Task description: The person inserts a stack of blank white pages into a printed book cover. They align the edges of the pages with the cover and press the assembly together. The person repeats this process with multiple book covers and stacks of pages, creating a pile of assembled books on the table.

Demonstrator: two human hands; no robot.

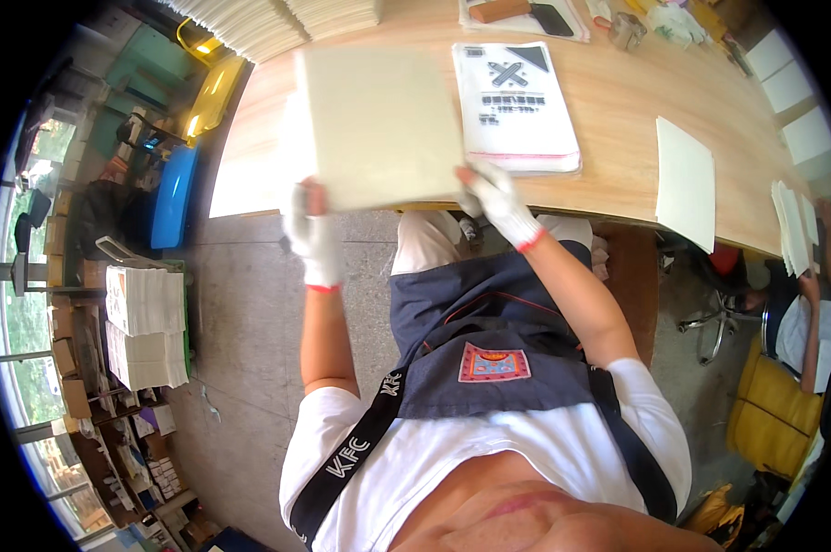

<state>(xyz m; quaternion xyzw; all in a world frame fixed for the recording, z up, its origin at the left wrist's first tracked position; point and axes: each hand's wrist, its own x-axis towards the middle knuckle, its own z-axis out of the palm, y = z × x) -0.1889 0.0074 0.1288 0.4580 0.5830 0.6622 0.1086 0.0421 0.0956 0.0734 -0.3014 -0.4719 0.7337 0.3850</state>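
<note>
Over the near edge of the table, my two gloved hands hold a blank cream rectangular sheet [383, 129], slightly blurred; whether it is one sheet or a thin stack I cannot tell. My left hand [313, 232] is closed on its near left corner. At the near right corner, my right hand [498, 197] pinches it. Both white gloves have red cuffs and leave fingertips bare. Just right of the cream sheet lies a stack of white printed sheets [518, 110] with a crossed pencil-and-ruler picture on top.
Tall paper stacks [250, 23] stand at the table's far left. A brown-handled, dark-bladed tool [524, 13] lies at the back. Blank white sheets [685, 184] overhang the right edge. Bundled paper [145, 327] stands left of me, near a blue stool [174, 196]. Another person's arm [810, 322] shows far right.
</note>
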